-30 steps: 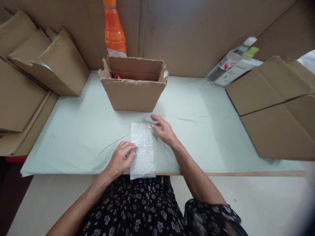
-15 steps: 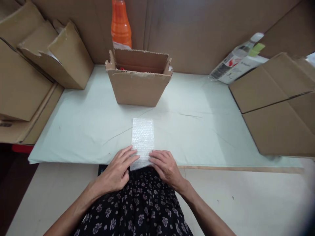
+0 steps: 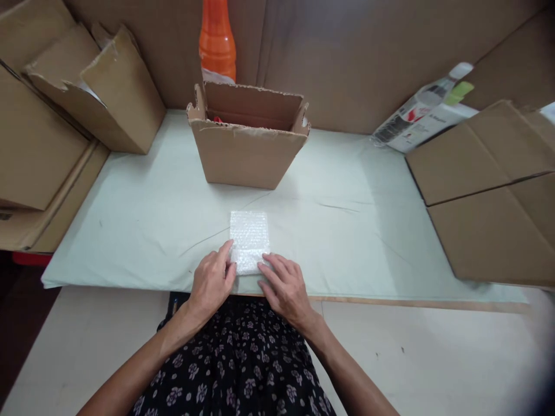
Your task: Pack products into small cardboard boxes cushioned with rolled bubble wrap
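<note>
Bubble wrap (image 3: 248, 228) flat on the pale cloth (image 3: 347, 248), near its front edge. At left, left hand (image 3: 210, 281) with thumb and forefinger apart, tips touching the side. In the middle, doubled over at the near end, apparently one fold done; flat beyond, seemingly not yet folded. At right, right hand (image 3: 288, 286), fingers loosely spread, resting on the doubled corner.

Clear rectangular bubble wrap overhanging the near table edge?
No, the bubble wrap ends on the pale green cloth, short of that edge.
</note>
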### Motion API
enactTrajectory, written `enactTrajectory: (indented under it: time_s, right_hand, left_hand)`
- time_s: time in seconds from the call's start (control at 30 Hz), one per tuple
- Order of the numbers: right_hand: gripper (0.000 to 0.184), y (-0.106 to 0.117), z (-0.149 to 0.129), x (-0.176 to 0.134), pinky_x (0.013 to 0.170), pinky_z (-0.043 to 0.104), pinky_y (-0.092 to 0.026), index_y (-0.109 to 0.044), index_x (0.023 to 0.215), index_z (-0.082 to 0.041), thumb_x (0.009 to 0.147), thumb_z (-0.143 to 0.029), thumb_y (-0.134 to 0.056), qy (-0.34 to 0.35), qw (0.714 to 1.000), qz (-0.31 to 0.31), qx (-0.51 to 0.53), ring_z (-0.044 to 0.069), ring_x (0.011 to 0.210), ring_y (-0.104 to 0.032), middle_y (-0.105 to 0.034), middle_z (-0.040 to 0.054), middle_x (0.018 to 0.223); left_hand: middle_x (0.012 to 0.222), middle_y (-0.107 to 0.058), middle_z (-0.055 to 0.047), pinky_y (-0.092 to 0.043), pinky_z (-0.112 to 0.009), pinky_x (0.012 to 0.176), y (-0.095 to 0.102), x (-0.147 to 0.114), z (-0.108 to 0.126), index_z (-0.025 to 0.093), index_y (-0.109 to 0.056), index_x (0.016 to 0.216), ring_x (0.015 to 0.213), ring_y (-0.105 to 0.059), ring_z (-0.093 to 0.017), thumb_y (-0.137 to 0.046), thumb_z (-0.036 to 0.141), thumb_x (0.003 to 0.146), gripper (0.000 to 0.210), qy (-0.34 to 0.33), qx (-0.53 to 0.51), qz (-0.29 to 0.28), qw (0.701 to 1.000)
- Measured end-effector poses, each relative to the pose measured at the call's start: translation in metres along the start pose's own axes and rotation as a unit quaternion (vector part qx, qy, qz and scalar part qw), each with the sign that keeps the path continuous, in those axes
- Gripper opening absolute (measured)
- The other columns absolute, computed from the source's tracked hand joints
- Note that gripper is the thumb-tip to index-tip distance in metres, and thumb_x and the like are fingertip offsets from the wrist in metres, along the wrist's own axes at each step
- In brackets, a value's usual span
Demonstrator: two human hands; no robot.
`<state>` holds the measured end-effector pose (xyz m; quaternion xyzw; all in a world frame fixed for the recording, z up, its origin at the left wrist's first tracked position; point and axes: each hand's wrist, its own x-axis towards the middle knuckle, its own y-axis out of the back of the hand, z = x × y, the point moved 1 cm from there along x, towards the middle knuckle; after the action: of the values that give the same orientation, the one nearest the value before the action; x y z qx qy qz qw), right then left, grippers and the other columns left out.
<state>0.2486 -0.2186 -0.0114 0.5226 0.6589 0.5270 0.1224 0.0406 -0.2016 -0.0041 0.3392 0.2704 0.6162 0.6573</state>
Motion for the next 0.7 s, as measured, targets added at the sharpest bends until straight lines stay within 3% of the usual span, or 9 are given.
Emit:
enactTrajectory:
  time_s: [0.1,0.2,0.27,0.33,0.5,0.7]
  right_hand:
    - [0.026,-0.005,0.003,0.008,0.090,0.046,-0.048,-0.069,0.114,-0.024,0.095,-0.013,-0.055,0.005,1.000,-0.022,-0.013,0.029,0.121,-0.060,-0.072,0.0096,0.123]
    - [0.024,-0.004,0.005,0.015,0.087,0.044,-0.047,-0.069,0.110,-0.023,0.097,-0.011,-0.053,-0.001,1.000,-0.013,0.024,0.025,0.108,-0.066,-0.076,0.0075,0.110]
    - [0.022,-0.001,0.006,0.018,0.083,0.041,-0.049,-0.068,0.109,-0.023,0.098,-0.013,-0.053,-0.017,0.997,-0.015,0.068,0.022,0.094,-0.069,-0.077,0.0060,0.100]
    - [0.019,0.001,0.006,0.020,0.079,0.039,-0.050,-0.067,0.110,-0.023,0.098,-0.016,-0.054,-0.042,0.994,-0.011,0.103,0.020,0.085,-0.068,-0.076,0.0042,0.092]
    - [0.027,0.006,0.003,0.022,0.087,0.044,-0.050,-0.063,0.122,-0.024,0.097,-0.020,-0.055,-0.062,0.996,0.049,0.045,0.027,0.108,-0.064,-0.069,0.0117,0.119]
    - [0.023,-0.006,0.002,0.034,0.089,0.045,-0.046,-0.066,0.118,-0.021,0.096,-0.021,-0.058,0.030,0.998,-0.055,-0.027,0.029,0.117,-0.059,-0.069,0.0117,0.125]
  left_hand:
    - [0.108,-0.067,-0.010,-0.053,-0.040,0.088,0.005,-0.006,-0.001,0.019,-0.051,0.134,0.100,-0.063,-0.025,-0.053,0.024,0.094,0.040,-0.046,0.008,0.036,0.998]
    - [0.130,-0.060,-0.013,-0.048,-0.044,0.101,0.013,-0.015,0.001,0.020,-0.049,0.137,0.122,-0.055,-0.027,-0.054,0.021,0.095,0.042,-0.131,-0.006,0.026,0.991]
    - [0.118,-0.066,-0.010,-0.048,-0.041,0.097,0.015,-0.019,0.002,0.021,-0.049,0.137,0.112,-0.059,-0.024,-0.050,0.016,0.095,0.042,-0.149,-0.021,-0.002,0.989]
    - [0.099,-0.069,-0.006,-0.050,-0.038,0.086,0.015,-0.018,0.002,0.020,-0.052,0.133,0.095,-0.062,-0.021,-0.047,0.015,0.097,0.037,-0.122,-0.031,-0.011,0.992]
    - [0.086,-0.070,-0.006,-0.049,-0.039,0.079,0.007,0.001,-0.003,0.017,-0.060,0.125,0.080,-0.063,-0.022,-0.051,0.019,0.093,0.033,-0.025,0.011,0.011,1.000]
    - [0.083,-0.069,-0.006,-0.050,-0.043,0.084,0.010,0.019,-0.010,0.016,-0.064,0.120,0.084,-0.063,-0.025,-0.055,0.021,0.089,0.032,-0.007,0.039,0.012,0.999]
